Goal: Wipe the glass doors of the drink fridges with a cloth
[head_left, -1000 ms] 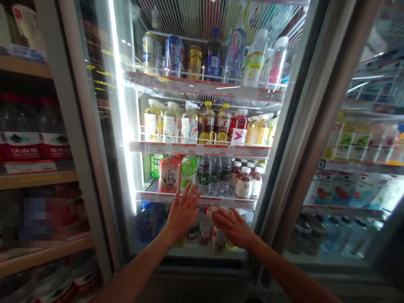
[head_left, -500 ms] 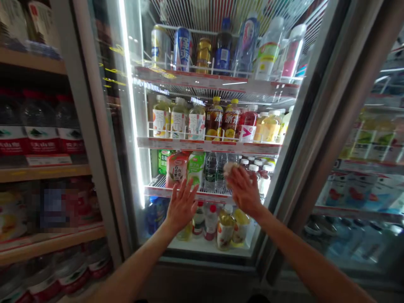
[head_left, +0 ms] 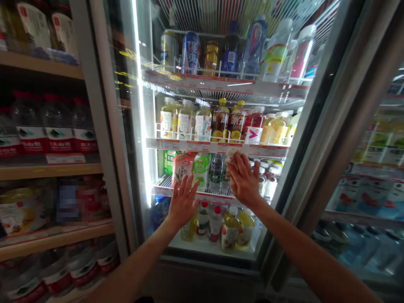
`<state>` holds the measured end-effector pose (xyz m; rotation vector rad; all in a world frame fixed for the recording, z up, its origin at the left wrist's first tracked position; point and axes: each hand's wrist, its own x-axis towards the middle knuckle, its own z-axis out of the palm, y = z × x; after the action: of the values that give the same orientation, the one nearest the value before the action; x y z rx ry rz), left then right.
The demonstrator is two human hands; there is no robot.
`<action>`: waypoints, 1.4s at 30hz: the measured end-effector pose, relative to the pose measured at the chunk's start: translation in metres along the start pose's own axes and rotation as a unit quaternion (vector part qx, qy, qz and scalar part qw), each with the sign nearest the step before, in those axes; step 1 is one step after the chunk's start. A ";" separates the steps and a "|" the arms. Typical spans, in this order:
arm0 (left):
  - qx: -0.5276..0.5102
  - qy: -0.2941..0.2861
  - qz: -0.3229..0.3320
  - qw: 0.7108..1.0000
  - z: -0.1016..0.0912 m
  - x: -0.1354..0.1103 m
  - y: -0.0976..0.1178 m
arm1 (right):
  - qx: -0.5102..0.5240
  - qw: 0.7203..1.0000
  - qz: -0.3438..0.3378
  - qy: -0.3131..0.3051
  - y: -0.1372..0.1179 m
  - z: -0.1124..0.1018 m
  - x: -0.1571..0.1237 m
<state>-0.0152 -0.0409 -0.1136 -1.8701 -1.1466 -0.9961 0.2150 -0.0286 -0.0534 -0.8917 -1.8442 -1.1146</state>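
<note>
A pale crumpled cloth (head_left: 232,155) sits under the fingers of my right hand (head_left: 246,179), which presses it flat against the glass door of a drinks fridge (head_left: 205,166). My left hand (head_left: 183,202) is open with its fingers spread, palm toward the same glass, lower and to the left. Nothing is in it. Through the glass behind the left hand show a red drink bottle (head_left: 182,165) and a green one (head_left: 201,166). A clear water bottle (head_left: 216,172) stands behind the glass between the hands. The cloth's lower part is hidden by my fingers.
A metal door frame (head_left: 331,139) runs up the right side, with another drinks fridge beyond it. On the left, wooden shelves (head_left: 41,170) hold several red-capped bottles (head_left: 58,122). Inside the fridge, tea bottles (head_left: 186,120) and cans (head_left: 190,52) line the upper shelves.
My right hand has moved the cloth up a little across the glass. My left hand stays about where it was against the door. The view has shifted slightly to the left.
</note>
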 end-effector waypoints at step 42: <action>0.089 -0.057 -0.151 0.983 -0.032 -0.058 -0.123 | 0.147 0.955 -0.248 -0.072 -0.142 0.068 0.047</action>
<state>-0.1536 -0.0468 -0.1284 -1.6591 -1.5712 -0.9204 0.0542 -0.0107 -0.0841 -0.3482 -2.3597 -1.0410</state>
